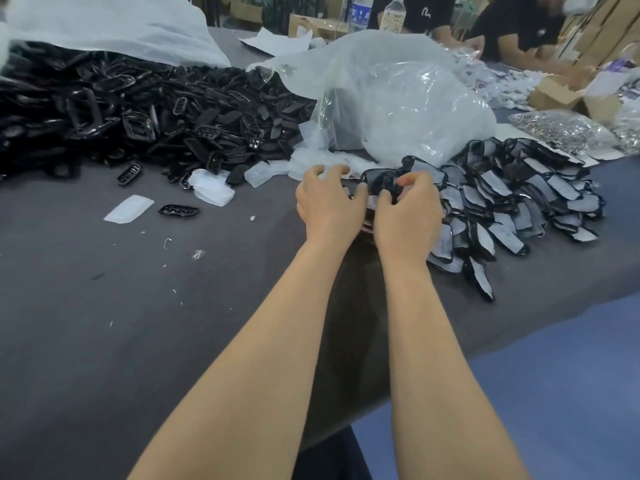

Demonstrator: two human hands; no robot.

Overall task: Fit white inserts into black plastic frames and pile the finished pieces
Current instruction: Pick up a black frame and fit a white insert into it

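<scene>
Two bare forearms reach up from the bottom edge over the grey table (104,341), close together. The left hand (329,206) and right hand (410,209) meet on one black frame (381,183) at the near-left end of the finished pile (526,199). The frame lies with its long axis running left to right across the view, one end toward each hand. Both hands have their fingers curled; the right hand pinches the frame between thumb and fingertips, and the left thumb presses on the frame's left end. Whether an insert already sits in it is hidden by the fingers.

The finished pile fans out to the right, black rims with pale centres overlapping like scales. Left of the hands, a loose white insert (129,208) and a single black piece (178,210) lie flat, just beside each other. More white inserts (213,188) are scattered behind them. Further back sits a large heap of black frames (138,109), and beside it a crumpled clear plastic bag (398,98). At the far side, people in dark shirts (519,32) work near a cardboard box (554,95).
</scene>
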